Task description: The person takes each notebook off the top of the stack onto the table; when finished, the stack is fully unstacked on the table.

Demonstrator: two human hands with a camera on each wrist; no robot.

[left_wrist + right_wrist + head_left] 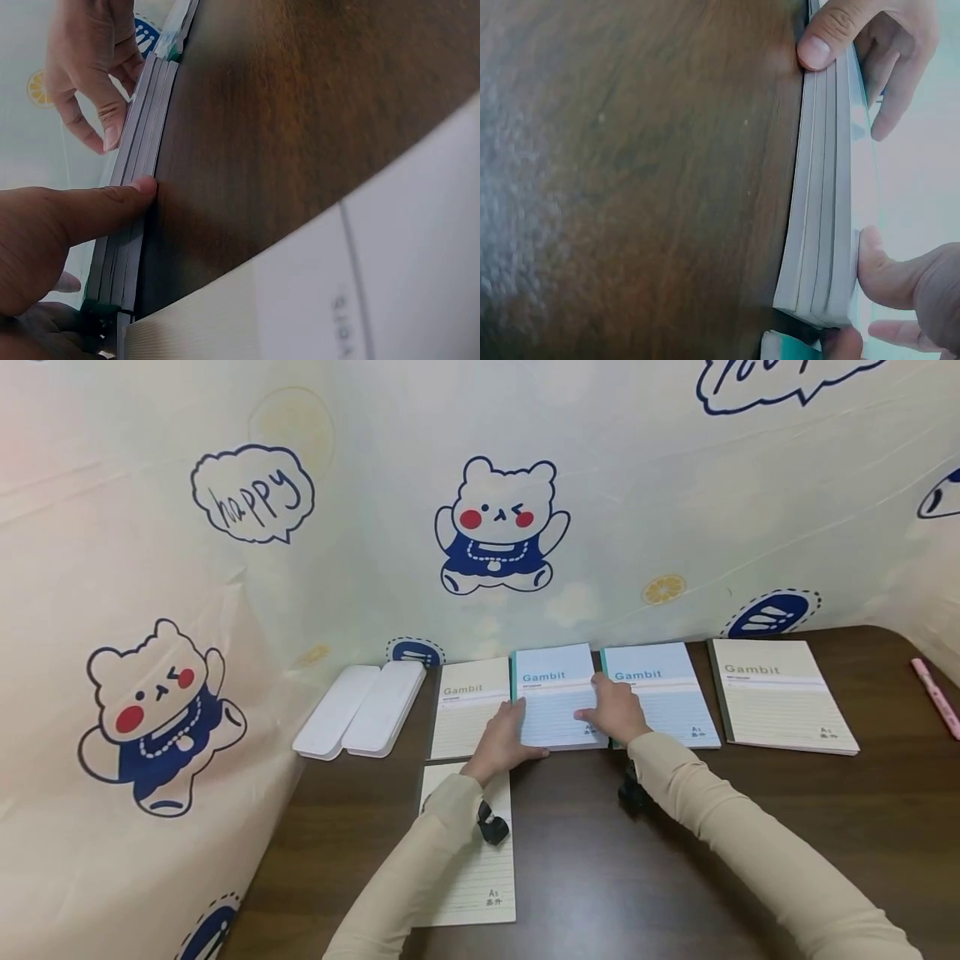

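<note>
A stack of several blue-covered Gambit notebooks [555,693] lies at the back middle, page edges facing the front. My left hand [504,739] holds its front left corner, the thumb [112,210] pressed against the page edges. From the other side my right hand [617,710] grips the right edge, its thumb [874,262] over the top cover and fingers down the side. Right beside that hand is another blue notebook [663,702]. A cream notebook [468,693] adjoins the stack on the left, and a second cream notebook [480,877] lies under my left forearm.
Two white cases [360,710] sit side by side at the back left. A cream notebook with a dark spine [783,693] lies right of the blue ones, and a pink marker [935,697] near the right edge. A patterned curtain [360,552] hangs behind the brown table [600,877].
</note>
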